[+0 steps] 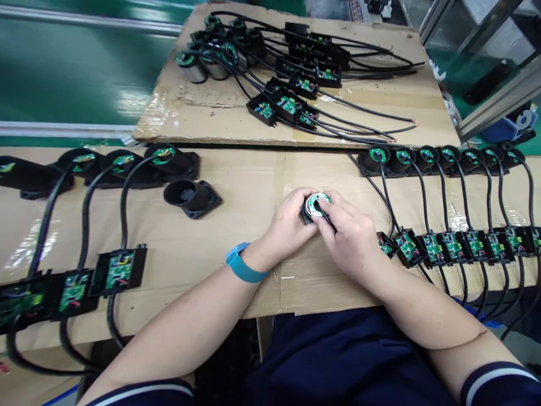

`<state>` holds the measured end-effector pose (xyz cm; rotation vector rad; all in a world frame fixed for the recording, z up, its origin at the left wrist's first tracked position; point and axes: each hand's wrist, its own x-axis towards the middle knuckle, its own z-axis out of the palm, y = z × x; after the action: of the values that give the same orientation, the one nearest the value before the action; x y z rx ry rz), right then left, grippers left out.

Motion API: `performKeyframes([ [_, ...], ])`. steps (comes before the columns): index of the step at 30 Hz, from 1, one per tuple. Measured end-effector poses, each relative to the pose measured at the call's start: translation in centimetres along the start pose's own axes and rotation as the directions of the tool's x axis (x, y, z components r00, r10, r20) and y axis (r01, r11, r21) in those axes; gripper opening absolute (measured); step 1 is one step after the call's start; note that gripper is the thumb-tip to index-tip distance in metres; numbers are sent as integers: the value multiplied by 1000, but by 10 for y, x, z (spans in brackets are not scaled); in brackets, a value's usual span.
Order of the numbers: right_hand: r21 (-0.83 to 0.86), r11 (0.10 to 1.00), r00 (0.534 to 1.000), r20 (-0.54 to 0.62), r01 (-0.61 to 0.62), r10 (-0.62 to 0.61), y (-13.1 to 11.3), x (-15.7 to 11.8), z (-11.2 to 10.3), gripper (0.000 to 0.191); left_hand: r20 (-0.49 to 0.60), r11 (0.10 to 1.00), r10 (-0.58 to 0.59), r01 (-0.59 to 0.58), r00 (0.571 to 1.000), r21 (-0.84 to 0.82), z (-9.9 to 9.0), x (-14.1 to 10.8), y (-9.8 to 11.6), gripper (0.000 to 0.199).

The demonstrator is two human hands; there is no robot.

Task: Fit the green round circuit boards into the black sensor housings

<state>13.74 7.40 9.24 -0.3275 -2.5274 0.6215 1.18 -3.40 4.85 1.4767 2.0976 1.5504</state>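
Observation:
My left hand [291, 213] is closed around a black flanged housing [306, 214], whose lower part is mostly hidden by the fingers. At its mouth sits a round green circuit board [313, 204] with a pale rim. My right hand [349, 228] is closed over the same piece, its fingertips at the board and a black cable [331, 221] between thumb and forefinger. An open black box with a small green board [385, 245] lies just right of my right wrist. Left of my hands, an empty black flanged housing [190, 197] lies on its side.
Housings with round boards [377, 153] stand in a row at right, cabled to open boxes [434, 248]. More housings [163, 157] and boxes [118, 270] are at left. On a raised cardboard sheet [203, 115] behind lie several metal motors [192, 67], boxes and cables.

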Motion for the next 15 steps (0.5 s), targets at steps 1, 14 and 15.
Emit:
performKeyframes([
  [1, 21, 1000, 1000, -2, 20, -20, 2, 1, -1, 26, 9, 1000, -6, 6, 1000, -24, 0, 0, 0, 38],
  [14, 116, 993, 998, -61, 34, -27, 5, -3, -5, 33, -12, 996, 85, -85, 996, 10, -3, 3, 5, 40],
  [15, 92, 996, 998, -65, 7, -1, 6, -3, -4, 34, -16, 996, 88, -88, 996, 16, -3, 4, 4, 40],
])
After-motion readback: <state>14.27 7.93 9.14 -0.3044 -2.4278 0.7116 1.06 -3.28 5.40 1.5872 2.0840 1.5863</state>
